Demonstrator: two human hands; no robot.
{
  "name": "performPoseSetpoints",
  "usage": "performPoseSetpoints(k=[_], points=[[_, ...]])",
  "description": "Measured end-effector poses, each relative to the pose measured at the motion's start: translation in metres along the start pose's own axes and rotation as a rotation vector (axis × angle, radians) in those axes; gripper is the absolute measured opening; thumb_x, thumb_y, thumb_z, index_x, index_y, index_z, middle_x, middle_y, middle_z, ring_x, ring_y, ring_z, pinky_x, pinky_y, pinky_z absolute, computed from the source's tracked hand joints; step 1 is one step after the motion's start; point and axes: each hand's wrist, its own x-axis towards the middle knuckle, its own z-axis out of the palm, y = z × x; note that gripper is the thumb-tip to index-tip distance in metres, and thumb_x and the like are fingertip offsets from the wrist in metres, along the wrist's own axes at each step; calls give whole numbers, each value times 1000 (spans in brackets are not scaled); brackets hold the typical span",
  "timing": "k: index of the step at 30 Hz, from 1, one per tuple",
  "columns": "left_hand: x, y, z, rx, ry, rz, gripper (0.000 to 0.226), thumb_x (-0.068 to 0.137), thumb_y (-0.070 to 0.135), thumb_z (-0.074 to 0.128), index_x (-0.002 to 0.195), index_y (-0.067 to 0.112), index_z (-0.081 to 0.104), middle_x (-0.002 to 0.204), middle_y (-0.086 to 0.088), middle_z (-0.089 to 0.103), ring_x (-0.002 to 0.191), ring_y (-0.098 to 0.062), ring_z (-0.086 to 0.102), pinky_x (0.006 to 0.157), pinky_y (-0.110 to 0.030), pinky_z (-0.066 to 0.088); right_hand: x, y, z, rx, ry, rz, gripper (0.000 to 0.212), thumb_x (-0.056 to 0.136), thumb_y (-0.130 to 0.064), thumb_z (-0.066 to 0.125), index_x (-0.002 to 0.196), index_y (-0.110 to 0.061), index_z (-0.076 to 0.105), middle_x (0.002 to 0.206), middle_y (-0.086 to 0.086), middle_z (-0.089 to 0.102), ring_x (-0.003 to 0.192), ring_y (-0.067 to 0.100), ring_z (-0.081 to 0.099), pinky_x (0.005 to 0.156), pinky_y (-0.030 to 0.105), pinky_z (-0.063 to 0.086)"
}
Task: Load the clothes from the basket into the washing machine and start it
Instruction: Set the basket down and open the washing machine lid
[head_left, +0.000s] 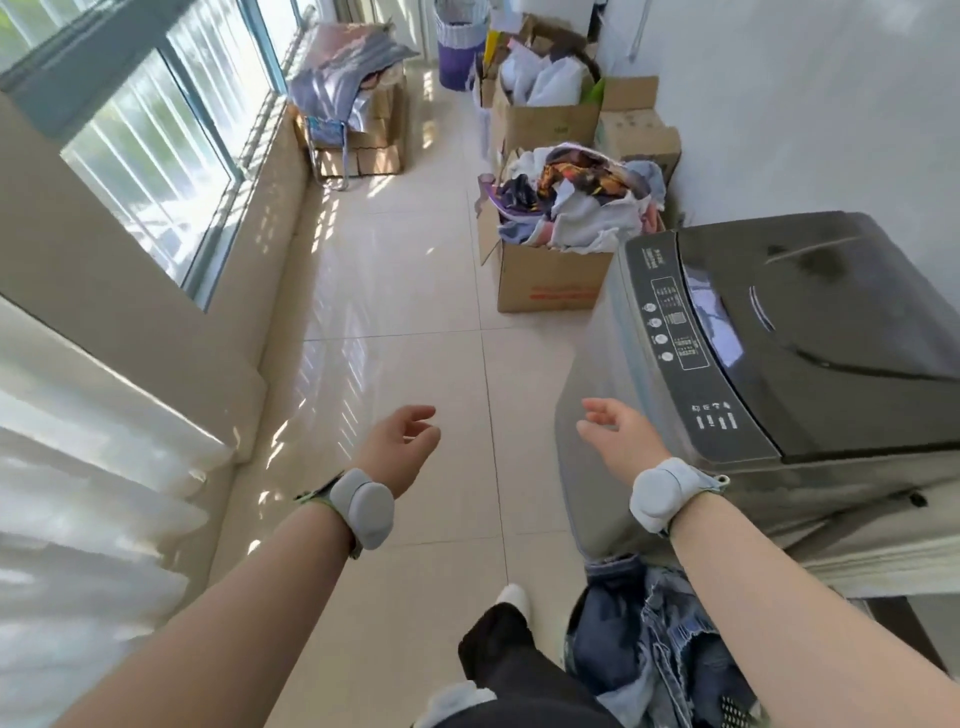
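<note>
A grey top-loading washing machine (779, 338) stands at the right with its dark lid down and a control panel (675, 332) along its near edge. Beside its front, low at the bottom, lies a heap of blue denim clothes (649, 639); what holds them is hidden. My left hand (402, 441) hovers over the tiled floor, fingers relaxed, holding nothing. In front of the machine's left side my right hand (618, 434) hangs in the air with loose fingers, touching nothing. Both wrists wear grey bands.
A cardboard box heaped with mixed clothes (566, 208) stands on the floor just beyond the machine. More boxes (545, 119) and a purple bin (460, 57) line the far wall. A covered stack (353, 104) sits by the windows at left. My leg (498, 654) steps on the floor.
</note>
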Motion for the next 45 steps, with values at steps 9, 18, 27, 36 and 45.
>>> performPoseSetpoints(k=[9, 18, 27, 36, 45], points=[[138, 99, -1, 4, -74, 142, 34, 90, 28, 55, 124, 25, 54, 106, 5, 64, 96, -13, 62, 65, -17, 42, 89, -51, -59, 48, 171, 25, 40, 87, -18, 61, 127, -16, 58, 121, 7, 60, 105, 16, 58, 96, 30, 44], [249, 184, 61, 223, -371, 384, 35, 91, 26, 53, 126, 22, 53, 102, 7, 62, 80, 3, 56, 52, -6, 40, 130, -39, -97, 34, 504, 179, 43, 86, -19, 58, 129, -19, 54, 125, 5, 56, 109, 24, 59, 93, 31, 44], [347, 237, 94, 514, -637, 719, 40, 90, 23, 54, 130, 18, 50, 113, 1, 63, 97, -14, 60, 85, -23, 40, 165, -46, -87, -55, 718, 377, 52, 83, -20, 63, 133, -16, 49, 129, 10, 55, 123, 31, 50, 101, 40, 42], [347, 281, 211, 689, -957, 922, 40, 89, 22, 56, 129, 18, 51, 119, -4, 64, 109, -21, 60, 93, -28, 44, 178, -29, -112, -193, 753, 498, 56, 90, -27, 56, 142, -19, 39, 144, 3, 41, 132, 25, 39, 106, 37, 36], [355, 295, 274, 797, -980, 1073, 50, 87, 22, 58, 135, 19, 45, 135, -5, 48, 119, -21, 50, 99, -28, 38, 197, -3, -134, -397, 544, 550, 66, 88, -37, 53, 147, -23, 27, 141, -1, 43, 129, 23, 43, 105, 40, 30]])
